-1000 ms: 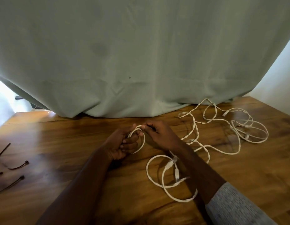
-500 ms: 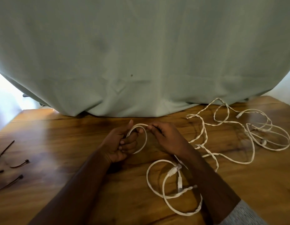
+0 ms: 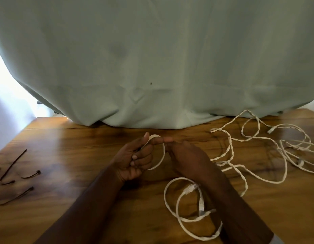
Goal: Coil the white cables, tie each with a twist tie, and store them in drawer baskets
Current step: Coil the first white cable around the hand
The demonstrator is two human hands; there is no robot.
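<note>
My left hand (image 3: 135, 158) holds a small loop of white cable (image 3: 160, 158), thumb up and fingers curled round it, at the middle of the wooden table (image 3: 73, 191). My right hand (image 3: 185, 157) lies just right of the loop, back up, its fingertips at the cable; whether they pinch it is hidden. More of this cable, with clear plug ends (image 3: 188, 188), lies in loops under my right forearm. A tangle of white twisted cables (image 3: 268, 150) spreads at the right. Dark twist ties (image 3: 17, 175) lie at the left edge.
A pale green cloth (image 3: 152, 59) hangs over the far side of the table and fills the upper view. Bare wood stretches between the ties and my left arm. No drawer baskets are in view.
My left thumb and forefinger have straightened up over the loop's top. My right hand has slid slightly down the loop's right side. The view has shifted a little.
</note>
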